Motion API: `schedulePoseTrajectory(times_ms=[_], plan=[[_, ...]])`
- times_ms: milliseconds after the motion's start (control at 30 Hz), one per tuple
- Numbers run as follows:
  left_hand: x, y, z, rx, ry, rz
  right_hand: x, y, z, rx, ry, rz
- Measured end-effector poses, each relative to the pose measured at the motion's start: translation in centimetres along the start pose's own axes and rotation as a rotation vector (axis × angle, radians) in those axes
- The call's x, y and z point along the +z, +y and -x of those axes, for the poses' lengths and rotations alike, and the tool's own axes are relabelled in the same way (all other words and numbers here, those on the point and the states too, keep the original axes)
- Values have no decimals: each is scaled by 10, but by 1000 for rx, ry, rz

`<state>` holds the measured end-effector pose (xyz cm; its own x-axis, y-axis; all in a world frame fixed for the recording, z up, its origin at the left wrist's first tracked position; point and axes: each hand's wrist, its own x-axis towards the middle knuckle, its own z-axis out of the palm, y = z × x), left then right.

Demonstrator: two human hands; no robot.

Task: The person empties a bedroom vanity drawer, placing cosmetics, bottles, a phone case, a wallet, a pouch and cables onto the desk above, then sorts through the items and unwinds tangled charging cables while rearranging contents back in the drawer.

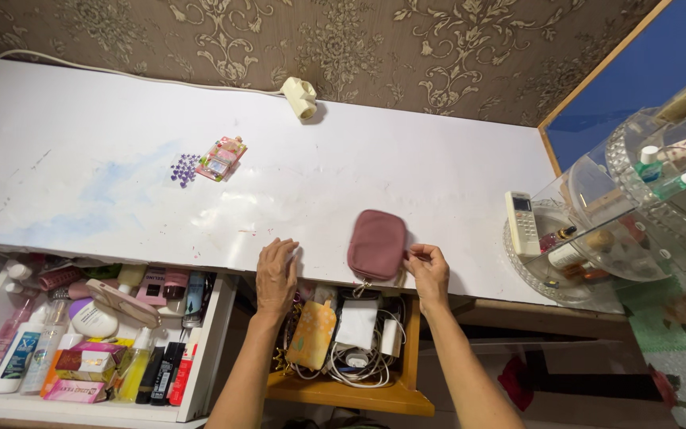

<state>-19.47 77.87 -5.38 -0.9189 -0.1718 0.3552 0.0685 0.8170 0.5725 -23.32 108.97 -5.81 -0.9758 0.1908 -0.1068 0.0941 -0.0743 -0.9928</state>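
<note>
A small dusty-pink zip pouch (376, 243) lies at the near edge of the white tabletop (121, 175). My right hand (428, 268) pinches the pouch's right side with thumb and fingers. My left hand (277, 276) rests palm down on the table edge, a little left of the pouch, holding nothing. Below both hands an open wooden drawer (359, 392) holds white cables, a white charger block and a yellow patterned pouch (311, 334).
An open white drawer (200, 373) at the left is packed with several bottles, tubes and boxes. A pink sachet (221, 158) and purple beads lie on the table; a cream plug (299, 96) sits at the back. A clear organiser (621, 230) with a white remote stands right.
</note>
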Motion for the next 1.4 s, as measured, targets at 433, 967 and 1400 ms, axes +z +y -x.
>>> schedulePoseTrajectory(times_ms=[433, 967, 1400], plan=[[-10, -1, -7, 22, -131, -26, 51, -21, 4, 138, -75, 813], [-26, -37, -19, 233, -171, -290, 106, -2, 55, 60, -155, 391], [-41, -58, -46, 280, -75, -212, 147, 37, 119, 26, -325, 896]])
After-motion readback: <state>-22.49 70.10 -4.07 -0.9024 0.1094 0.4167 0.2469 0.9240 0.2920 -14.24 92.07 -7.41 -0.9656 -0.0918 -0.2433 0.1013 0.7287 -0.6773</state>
